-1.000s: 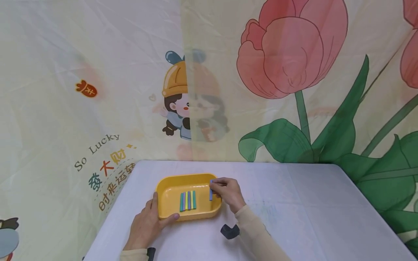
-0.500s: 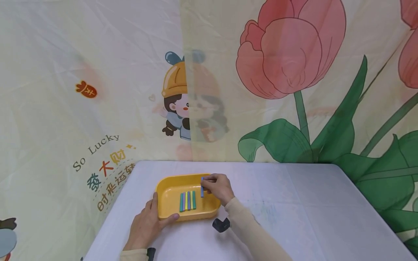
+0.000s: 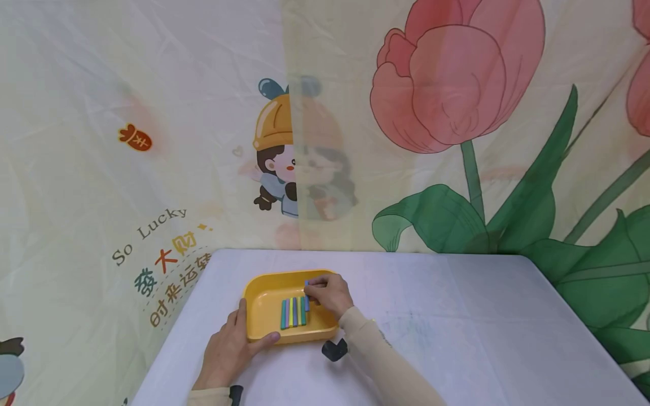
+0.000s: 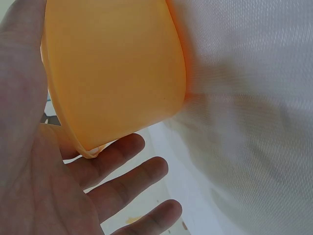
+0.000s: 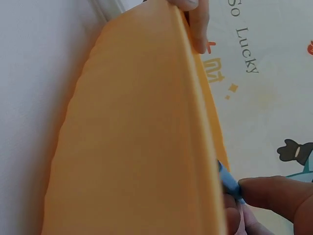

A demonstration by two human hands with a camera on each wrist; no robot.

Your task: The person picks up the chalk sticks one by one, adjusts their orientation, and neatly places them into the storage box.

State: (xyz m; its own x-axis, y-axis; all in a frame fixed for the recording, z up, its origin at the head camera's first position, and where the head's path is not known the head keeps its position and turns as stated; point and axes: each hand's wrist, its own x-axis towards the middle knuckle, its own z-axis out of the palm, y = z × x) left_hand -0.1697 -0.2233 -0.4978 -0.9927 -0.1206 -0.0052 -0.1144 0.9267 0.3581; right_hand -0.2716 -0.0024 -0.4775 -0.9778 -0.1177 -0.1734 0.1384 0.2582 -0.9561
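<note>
A yellow plastic tray (image 3: 263, 310) stands on the table with a row of green, purple, yellow and blue chalk sticks (image 3: 294, 312) lying side by side in it. My left hand (image 3: 225, 341) grips the tray's near left corner, thumb over the front rim and fingers along the left end. Between thumb and fingers, my right hand (image 3: 330, 293) pinches a blue chalk stick (image 3: 307, 303) at the right end of the row, inside the tray. In the right wrist view the tray wall hides part of that blue stick (image 5: 228, 180); whether it touches the floor cannot be told.
A white cloth (image 3: 457, 327) covers the table, with faint blue-green smudges (image 3: 413, 330) right of the tray. Behind the table's far edge hangs a printed curtain (image 3: 203, 113) with tulips and cartoon figures. Dark straps (image 3: 334, 350) show at the wrists.
My right hand has carried the blue chalk stick leftward across the tray, from its right end to beside the row. The left hand and the tray have stayed nearly still.
</note>
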